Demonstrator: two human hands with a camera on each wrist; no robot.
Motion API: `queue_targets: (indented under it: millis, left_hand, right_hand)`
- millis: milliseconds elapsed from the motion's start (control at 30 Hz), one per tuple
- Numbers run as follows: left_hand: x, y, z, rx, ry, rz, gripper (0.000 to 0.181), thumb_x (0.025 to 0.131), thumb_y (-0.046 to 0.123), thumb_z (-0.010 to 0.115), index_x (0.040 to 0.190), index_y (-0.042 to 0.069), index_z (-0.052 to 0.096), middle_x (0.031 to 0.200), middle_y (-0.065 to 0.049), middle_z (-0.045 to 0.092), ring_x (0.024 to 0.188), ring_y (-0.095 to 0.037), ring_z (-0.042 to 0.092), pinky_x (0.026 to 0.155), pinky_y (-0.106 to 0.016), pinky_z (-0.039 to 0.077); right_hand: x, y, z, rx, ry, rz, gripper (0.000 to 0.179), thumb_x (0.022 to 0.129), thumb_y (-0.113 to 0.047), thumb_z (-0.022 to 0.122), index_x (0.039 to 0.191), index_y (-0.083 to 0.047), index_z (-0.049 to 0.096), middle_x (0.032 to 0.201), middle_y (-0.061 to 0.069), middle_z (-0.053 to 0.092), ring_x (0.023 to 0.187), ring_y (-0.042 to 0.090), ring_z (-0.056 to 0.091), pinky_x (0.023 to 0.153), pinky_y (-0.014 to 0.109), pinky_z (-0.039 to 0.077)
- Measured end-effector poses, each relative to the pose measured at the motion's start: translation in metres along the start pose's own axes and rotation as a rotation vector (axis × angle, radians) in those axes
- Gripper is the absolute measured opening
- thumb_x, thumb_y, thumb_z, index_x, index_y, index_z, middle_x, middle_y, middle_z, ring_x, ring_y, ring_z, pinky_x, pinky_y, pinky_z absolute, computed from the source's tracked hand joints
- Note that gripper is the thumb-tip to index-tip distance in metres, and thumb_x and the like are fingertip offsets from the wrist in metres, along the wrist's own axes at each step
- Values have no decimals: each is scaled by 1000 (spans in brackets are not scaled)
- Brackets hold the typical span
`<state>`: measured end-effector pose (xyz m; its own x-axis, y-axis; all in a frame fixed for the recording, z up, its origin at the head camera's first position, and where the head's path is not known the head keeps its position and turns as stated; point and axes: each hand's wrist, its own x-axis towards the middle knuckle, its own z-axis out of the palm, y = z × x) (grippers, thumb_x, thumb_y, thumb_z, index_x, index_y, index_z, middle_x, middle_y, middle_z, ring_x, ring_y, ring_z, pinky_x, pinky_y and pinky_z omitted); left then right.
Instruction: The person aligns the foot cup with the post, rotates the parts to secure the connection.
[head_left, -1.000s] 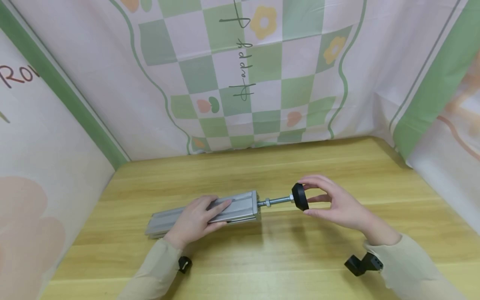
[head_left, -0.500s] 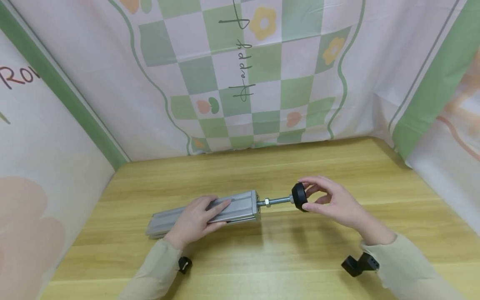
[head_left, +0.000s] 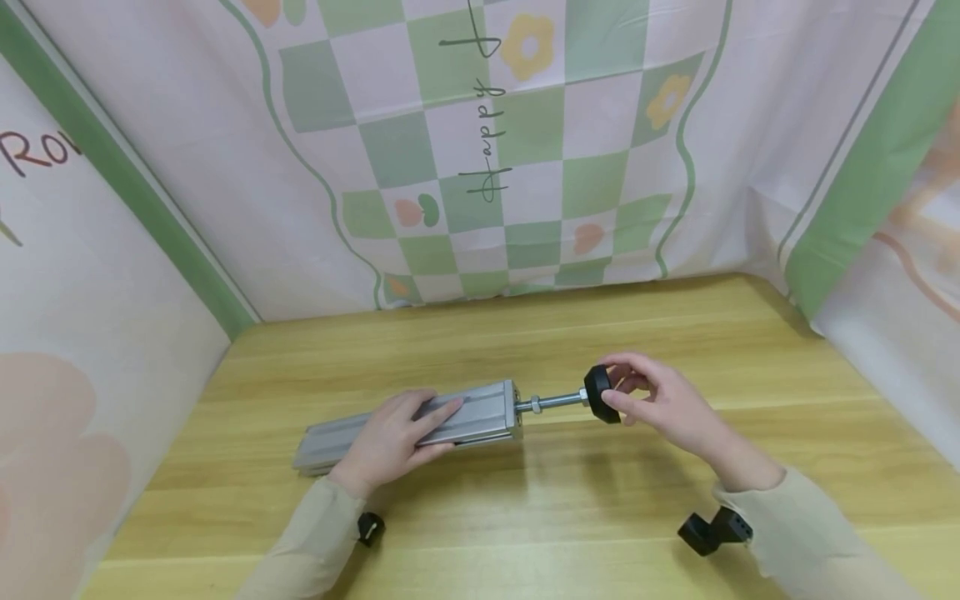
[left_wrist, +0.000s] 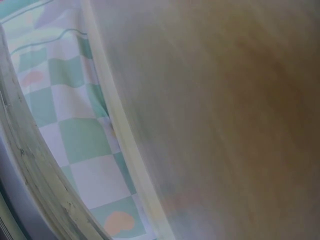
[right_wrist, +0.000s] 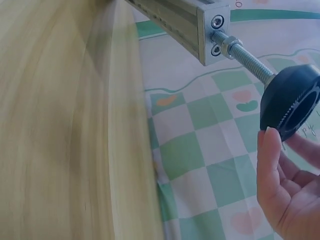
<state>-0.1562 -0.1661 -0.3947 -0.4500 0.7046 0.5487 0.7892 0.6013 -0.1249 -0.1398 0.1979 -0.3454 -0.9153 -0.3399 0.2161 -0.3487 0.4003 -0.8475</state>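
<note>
A long grey aluminium profile (head_left: 480, 414) lies across the table in the head view. From its right end plate sticks a threaded rod (head_left: 560, 401) with a hex nut (head_left: 536, 405) part way along. The rod's outer end carries a black levelling foot (head_left: 597, 393), its toothed, hollow underside facing outward in the right wrist view. My left hand (head_left: 392, 437) grips the profile near its middle, fingers over the top and thumb along the near side. With thumb and fingers my right hand (head_left: 663, 408) pinches the rim of the foot. The left wrist view shows neither hand.
The wooden table (head_left: 600, 533) ends at the back against a checked curtain (head_left: 532, 183). White and green cloth hangs on both sides. A small black device (head_left: 716, 531) sits at my right sleeve, another black device (head_left: 370, 528) at the left one.
My right thumb has travelled up the near side of the foot as the fingers turned around its rim, and the wrist has shifted slightly left. The left hand and profile stay put.
</note>
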Motion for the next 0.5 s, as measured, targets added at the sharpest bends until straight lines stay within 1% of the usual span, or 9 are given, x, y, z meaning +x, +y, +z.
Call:
queue_targets:
  millis: [133,233,367,500]
  left_hand:
    - [0,0,1,8,7,8,59,97,55,31,132,16,58,111,-14,58,95,-26,62,84,-40,54]
    - [1,1,1,12,14,17,59,97,55,31,132,16,58,110,-14,58,94,-26,63,83,-40,54]
    - [2,2,1,10,22,27,60,97,55,30,131,15,58,109,-15,58,92,-26,63,82,-40,54]
    - [1,2,2,12,25,31,59,97,55,30,130,15,59,109,-15,58,91,-25,62,81,-40,54]
  right_hand:
    - [0,-3,0,25,-17,97,36,95,-17,56,123,5,50,100,17,54,79,3,58,59,32,57]
    - [0,-5,-1,39,-26,145,38,98,-22,52,124,5,49,98,17,53,78,6,58,60,33,57]
    - [1,-6,-1,25,-30,169,39,98,-25,50,123,5,49,92,14,53,73,9,56,58,33,56]
    - [1,-6,-1,25,-35,181,40,98,-25,50,123,6,49,91,12,54,72,9,56,57,33,56]
